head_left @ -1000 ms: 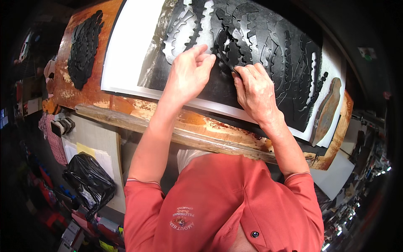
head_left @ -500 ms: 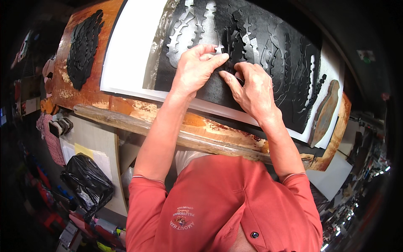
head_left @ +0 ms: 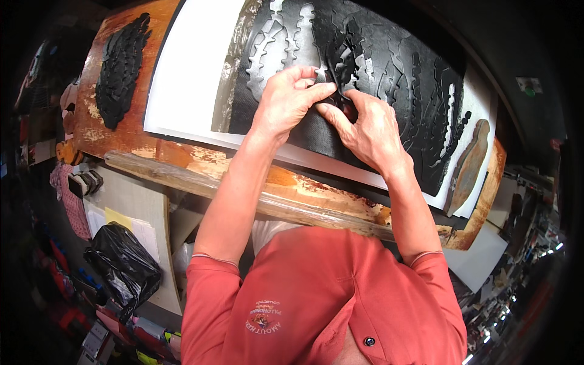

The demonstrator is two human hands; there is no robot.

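Note:
A black leather-like sheet (head_left: 331, 135) lies across a white board, with several wavy-edged, toothed shapes cut through it. My left hand (head_left: 285, 102) pinches the sheet between thumb and fingers, beside a cut gap. Close to its right, my right hand (head_left: 372, 125) is closed with thumb and forefinger on the same black material. Between the two hands a dark piece of it is lifted and bent. The fingertips partly hide where the piece joins the sheet. Pale board shows through the long toothed openings (head_left: 303, 36) above my left hand.
A stack of black toothed cut-outs (head_left: 118, 73) rests on the wooden table at the left. The white board (head_left: 182, 79) lies under the sheet. At the right is a long worn grey-brown block (head_left: 467, 164). Below left hangs a black plastic bag (head_left: 125, 267).
The black material between my hands is raised and folded more than before. My right hand has shifted slightly, and the sheet's near edge has moved a little to the right.

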